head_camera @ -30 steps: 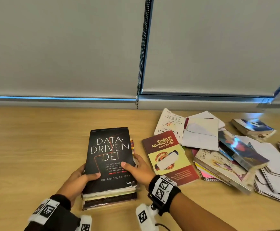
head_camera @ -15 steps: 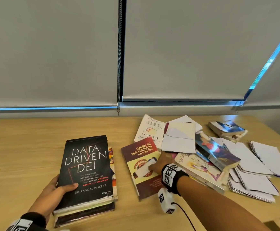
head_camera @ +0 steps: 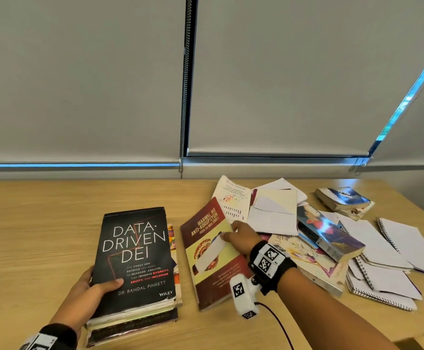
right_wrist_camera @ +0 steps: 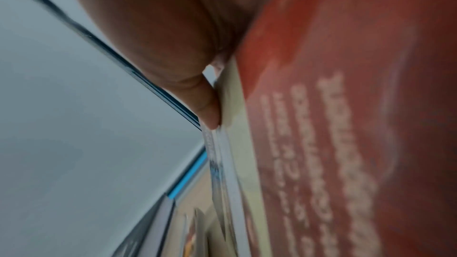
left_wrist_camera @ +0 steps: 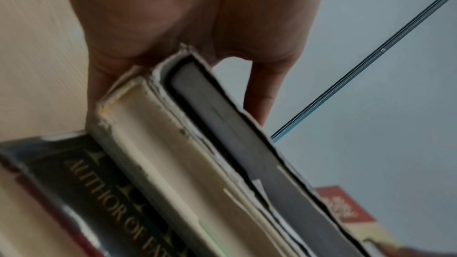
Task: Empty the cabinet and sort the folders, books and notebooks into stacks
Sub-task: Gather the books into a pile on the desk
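A black book titled "Data-Driven DEI" tops a short stack of books on the wooden table. My left hand grips the stack's near-left corner, thumb on the black cover and fingers underneath. The left wrist view shows that hand round the black book and a cream spine. To the right lies a red and yellow paperback. My right hand pinches its right edge, which is raised slightly. Close up, the thumb presses on that book's page edge.
A loose pile to the right holds a white book, folded white paper, a glossy book and spiral notebooks. A worn blue paperback lies at the back right. Grey roller blinds close off the back.
My right hand has left the black book and moved right to the red and yellow paperback, taking hold of its right edge. My left hand stays on the stack.
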`<state>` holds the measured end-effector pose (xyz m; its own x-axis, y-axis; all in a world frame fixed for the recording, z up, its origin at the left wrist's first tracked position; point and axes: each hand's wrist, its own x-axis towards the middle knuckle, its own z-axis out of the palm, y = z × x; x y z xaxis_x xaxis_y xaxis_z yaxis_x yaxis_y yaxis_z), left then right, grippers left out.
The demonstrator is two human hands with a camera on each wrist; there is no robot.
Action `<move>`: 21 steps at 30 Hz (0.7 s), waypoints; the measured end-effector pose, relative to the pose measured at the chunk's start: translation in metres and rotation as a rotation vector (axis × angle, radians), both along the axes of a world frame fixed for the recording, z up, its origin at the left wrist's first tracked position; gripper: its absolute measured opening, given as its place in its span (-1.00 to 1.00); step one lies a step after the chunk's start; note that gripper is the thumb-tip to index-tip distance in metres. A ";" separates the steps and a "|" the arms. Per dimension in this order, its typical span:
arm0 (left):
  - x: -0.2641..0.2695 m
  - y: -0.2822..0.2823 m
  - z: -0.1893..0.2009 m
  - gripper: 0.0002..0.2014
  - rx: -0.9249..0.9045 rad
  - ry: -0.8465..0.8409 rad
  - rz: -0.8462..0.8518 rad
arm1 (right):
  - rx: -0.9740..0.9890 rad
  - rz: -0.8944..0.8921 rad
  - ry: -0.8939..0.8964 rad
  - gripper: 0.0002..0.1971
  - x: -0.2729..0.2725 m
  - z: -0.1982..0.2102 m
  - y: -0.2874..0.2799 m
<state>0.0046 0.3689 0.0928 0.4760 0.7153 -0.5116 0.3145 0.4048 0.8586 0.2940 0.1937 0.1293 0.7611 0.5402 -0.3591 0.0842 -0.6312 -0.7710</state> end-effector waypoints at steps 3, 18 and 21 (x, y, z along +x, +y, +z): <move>-0.003 0.001 0.002 -0.36 -0.005 -0.006 -0.010 | 0.138 -0.050 -0.085 -0.83 -0.003 0.037 0.000; -0.015 0.005 0.024 -0.53 -0.071 -0.080 -0.035 | 0.509 -0.130 0.475 -0.88 -0.097 0.037 0.068; -0.018 0.005 0.026 -0.56 -0.078 -0.074 -0.034 | 0.451 -0.109 0.493 -0.86 -0.108 0.022 0.089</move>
<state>-0.0130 0.3739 0.1191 0.5378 0.6577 -0.5275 0.2660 0.4613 0.8464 0.1858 0.2828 0.1511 0.6250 0.6478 -0.4356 -0.3905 -0.2236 -0.8930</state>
